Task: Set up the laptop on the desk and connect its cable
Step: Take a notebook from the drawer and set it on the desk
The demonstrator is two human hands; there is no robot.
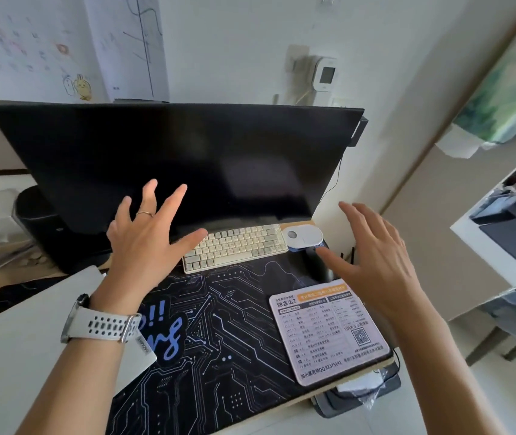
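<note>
A closed silver laptop (30, 334) lies at the desk's left, partly on the black circuit-pattern desk mat (234, 334) and under my left forearm. My left hand (146, 240) hovers above the mat with its fingers spread, in front of the cream keyboard (234, 246). My right hand (375, 259) is raised over the mat's right side, fingers straight, holding nothing. No laptop cable shows clearly; a thin dark cord (333, 186) hangs behind the monitor's right edge.
A large dark monitor (172, 161) stands behind the keyboard. A white mouse (303, 235) sits right of the keyboard, a printed mouse pad (328, 334) at front right. A white shelf (501, 246) with items stands to the right, a dark bag (360, 397) below the desk edge.
</note>
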